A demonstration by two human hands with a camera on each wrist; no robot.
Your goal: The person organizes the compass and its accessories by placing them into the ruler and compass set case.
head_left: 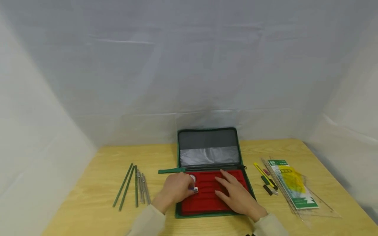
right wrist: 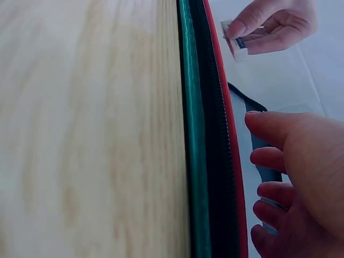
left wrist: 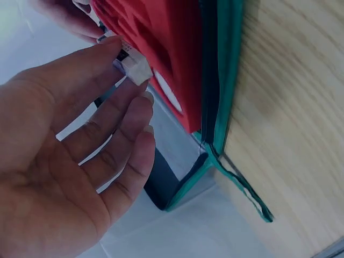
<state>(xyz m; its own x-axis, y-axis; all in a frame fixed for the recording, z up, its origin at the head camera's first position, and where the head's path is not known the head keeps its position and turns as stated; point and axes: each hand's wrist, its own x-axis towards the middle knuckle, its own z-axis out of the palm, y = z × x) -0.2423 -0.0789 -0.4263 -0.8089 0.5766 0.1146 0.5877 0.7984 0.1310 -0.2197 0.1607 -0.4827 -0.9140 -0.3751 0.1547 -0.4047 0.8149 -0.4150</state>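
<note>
The block (head_left: 195, 189) is in the left hand (head_left: 178, 187), its grip pinching it between thumb and finger, above the left part of the red tray (head_left: 200, 207), near a white disc (head_left: 193, 177). The right hand (head_left: 238, 197) has its grip spread over the tray's right part. The tray sits in the open case (head_left: 208, 139) on the desk (head_left: 85, 200). Green rods (head_left: 122, 185) lie left of the case; a yellow cutter (head_left: 261, 170) and a packet (head_left: 292, 183) lie right.

We see a round emblem on the packet (head_left: 296, 197), lower right; the small block's (head_left: 196, 189) print, lower centre, is unreadable.
</note>
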